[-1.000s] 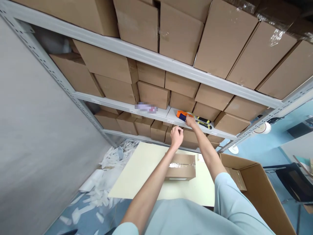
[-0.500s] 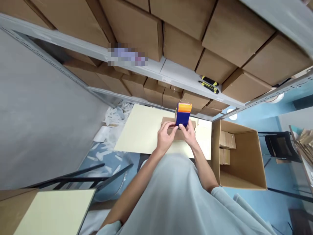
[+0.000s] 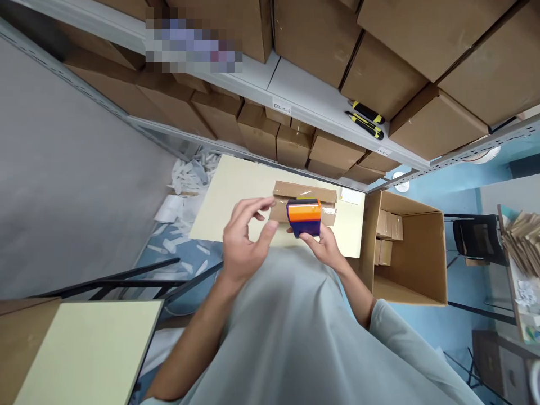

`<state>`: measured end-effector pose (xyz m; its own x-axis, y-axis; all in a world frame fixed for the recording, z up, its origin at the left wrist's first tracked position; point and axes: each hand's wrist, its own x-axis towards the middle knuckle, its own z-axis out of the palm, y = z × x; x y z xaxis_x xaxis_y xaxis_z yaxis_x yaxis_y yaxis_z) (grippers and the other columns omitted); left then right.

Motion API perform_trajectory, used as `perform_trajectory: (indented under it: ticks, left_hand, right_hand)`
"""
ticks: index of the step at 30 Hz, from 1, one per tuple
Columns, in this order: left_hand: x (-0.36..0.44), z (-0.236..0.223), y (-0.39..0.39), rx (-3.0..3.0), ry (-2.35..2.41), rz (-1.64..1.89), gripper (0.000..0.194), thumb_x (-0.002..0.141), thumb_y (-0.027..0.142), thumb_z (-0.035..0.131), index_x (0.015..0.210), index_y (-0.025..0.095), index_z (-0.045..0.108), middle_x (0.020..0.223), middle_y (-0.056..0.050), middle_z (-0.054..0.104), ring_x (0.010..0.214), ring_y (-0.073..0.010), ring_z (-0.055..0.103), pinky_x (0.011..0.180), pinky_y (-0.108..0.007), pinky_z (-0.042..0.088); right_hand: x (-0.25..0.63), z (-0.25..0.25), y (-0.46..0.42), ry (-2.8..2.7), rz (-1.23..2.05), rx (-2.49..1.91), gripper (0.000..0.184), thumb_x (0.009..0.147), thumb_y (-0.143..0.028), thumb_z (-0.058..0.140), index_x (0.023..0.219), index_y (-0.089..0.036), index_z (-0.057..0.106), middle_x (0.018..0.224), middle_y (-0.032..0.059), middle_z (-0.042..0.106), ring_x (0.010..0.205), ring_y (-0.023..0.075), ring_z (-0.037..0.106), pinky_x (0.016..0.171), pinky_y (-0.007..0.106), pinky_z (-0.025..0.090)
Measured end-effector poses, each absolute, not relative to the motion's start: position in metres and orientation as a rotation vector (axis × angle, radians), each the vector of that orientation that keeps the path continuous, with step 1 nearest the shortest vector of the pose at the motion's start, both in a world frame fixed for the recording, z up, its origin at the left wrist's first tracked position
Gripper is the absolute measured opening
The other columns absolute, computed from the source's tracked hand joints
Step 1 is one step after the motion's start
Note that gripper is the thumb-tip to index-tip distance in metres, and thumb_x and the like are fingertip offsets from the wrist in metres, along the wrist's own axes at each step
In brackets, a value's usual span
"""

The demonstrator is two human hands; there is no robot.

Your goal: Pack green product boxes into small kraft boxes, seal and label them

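The left hand (image 3: 247,244) has come off the orange-and-navy plastic tool (image 3: 304,212) since the frame 0.5 s ago, and the tool has turned to lie more sideways. It now sits at the centre of the frame, glossy and block-shaped with rounded edges, clasped in the right hand (image 3: 323,246), whose thumb presses along its lower navy face. The left hand, just left of it, is empty, thumb and curved fingers well apart. Behind the tool lies a long, matt brown cardboard carton (image 3: 280,209), shiny clear tape catching light near its right end, on a smooth pale-yellow tabletop (image 3: 248,185). At upper right, 2 slim black-and-yellow utility knives (image 3: 368,112) rest on the flat grey shelf (image 3: 312,90) beneath rows of square-edged boxes. Right of centre, a deep, open corrugated box (image 3: 415,253) holds small cartons (image 3: 390,225); left of centre, crumpled white paper strips (image 3: 185,180) heap against the wall.
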<state>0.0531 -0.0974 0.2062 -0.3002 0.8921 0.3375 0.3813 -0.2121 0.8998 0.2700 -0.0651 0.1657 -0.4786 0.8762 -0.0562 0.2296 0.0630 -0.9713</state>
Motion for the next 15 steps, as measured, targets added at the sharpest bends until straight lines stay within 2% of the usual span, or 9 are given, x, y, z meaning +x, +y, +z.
perform_trajectory:
  ticks: [3, 7, 12, 15]
  left_hand:
    - [0.041, 0.236, -0.086, 1.517, 1.525, 1.428, 0.038, 0.105, 0.045, 0.068, 0.135, 0.024, 0.077, 0.126, -0.011, 0.077, 0.116, -0.0263, 0.071, 0.091, -0.040, 0.062]
    - [0.032, 0.259, -0.074, 1.615, 1.397, 1.247, 0.027, 0.100, 0.044, 0.073, 0.117, 0.026, 0.083, 0.113, -0.008, 0.080, 0.107, -0.0254, 0.072, 0.091, -0.040, 0.061]
    - [0.028, 0.268, -0.074, 1.618, 1.338, 1.077, 0.018, 0.098, 0.041, 0.074, 0.096, 0.026, 0.083, 0.095, -0.004, 0.078, 0.087, -0.0207, 0.067, 0.084, -0.036, 0.059]
    - [0.029, 0.264, -0.075, 1.566, 1.322, 1.048, 0.019, 0.099, 0.039, 0.072, 0.091, 0.025, 0.081, 0.091, -0.004, 0.077, 0.083, -0.0189, 0.065, 0.079, -0.033, 0.056]
  right_hand:
    - [0.281, 0.171, -0.068, -1.977, 1.293, -1.054, 0.053, 0.109, -0.073, 0.062, 0.124, -0.023, 0.073, 0.116, 0.0124, 0.083, 0.105, 0.0287, 0.078, 0.097, 0.043, 0.066]
    - [0.290, 0.173, -0.067, -2.190, 1.058, -0.937, 0.044, 0.110, -0.065, 0.066, 0.117, -0.023, 0.073, 0.109, 0.0123, 0.080, 0.104, 0.0300, 0.076, 0.097, 0.045, 0.065]
    - [0.300, 0.175, -0.068, -2.301, 0.949, -0.863, 0.038, 0.114, -0.060, 0.061, 0.113, -0.023, 0.071, 0.107, 0.0115, 0.079, 0.101, 0.0284, 0.074, 0.093, 0.042, 0.063]
    - [0.304, 0.175, -0.068, -2.334, 0.987, -0.879, 0.041, 0.113, -0.063, 0.062, 0.110, -0.023, 0.070, 0.108, 0.0120, 0.078, 0.102, 0.0286, 0.073, 0.095, 0.042, 0.062]
